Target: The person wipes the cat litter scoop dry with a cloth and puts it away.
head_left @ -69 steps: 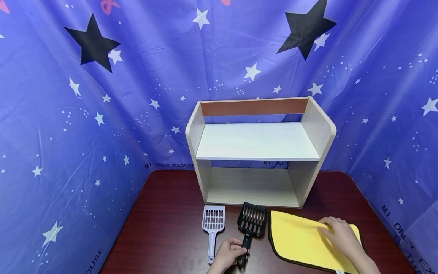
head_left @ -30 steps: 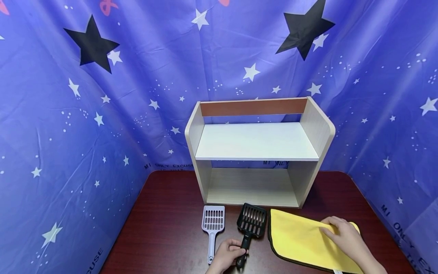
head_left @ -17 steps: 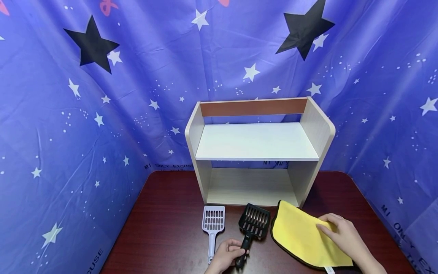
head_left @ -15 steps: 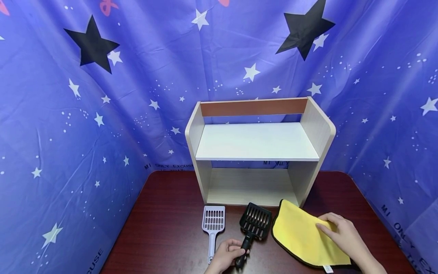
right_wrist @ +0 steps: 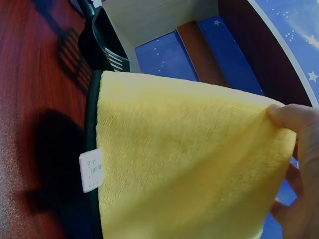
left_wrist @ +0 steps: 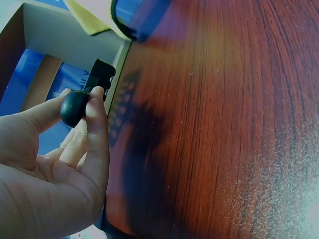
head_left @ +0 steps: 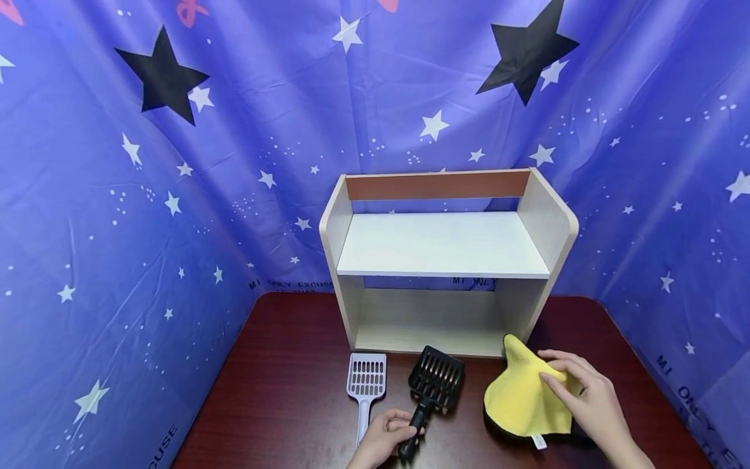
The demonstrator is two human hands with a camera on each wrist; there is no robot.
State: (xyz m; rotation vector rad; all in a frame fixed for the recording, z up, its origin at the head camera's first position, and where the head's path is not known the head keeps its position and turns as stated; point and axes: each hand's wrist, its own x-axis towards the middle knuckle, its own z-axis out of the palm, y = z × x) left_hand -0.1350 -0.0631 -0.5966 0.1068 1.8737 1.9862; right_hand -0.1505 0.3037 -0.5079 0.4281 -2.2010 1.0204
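In the head view my left hand (head_left: pixel 383 439) pinches the handle of a black slotted litter scoop (head_left: pixel 422 412), its head pointing toward the shelf. The left wrist view shows the handle's rounded end (left_wrist: pixel 74 109) between thumb and fingers, with the scoop's shadow on the table beside it. My right hand (head_left: pixel 593 398) pinches a yellow plush towel (head_left: pixel 521 398) with dark edging by its upper part, and the rest hangs down. A white label (right_wrist: pixel 91 170) sticks out from the towel's edge in the right wrist view. Left of the black scoop lies a pale lilac litter scoop (head_left: pixel 364 415).
A two-level wooden shelf (head_left: pixel 443 244) stands at the back of the dark red table (head_left: pixel 281 397), right behind the scoops. Blue star-printed curtain (head_left: pixel 263 117) surrounds the table at the back and both sides.
The towel, spread wide before, has been drawn to the right and lifted, and now hangs bunched from my right hand. The black scoop's head has swung slightly right in my left hand.
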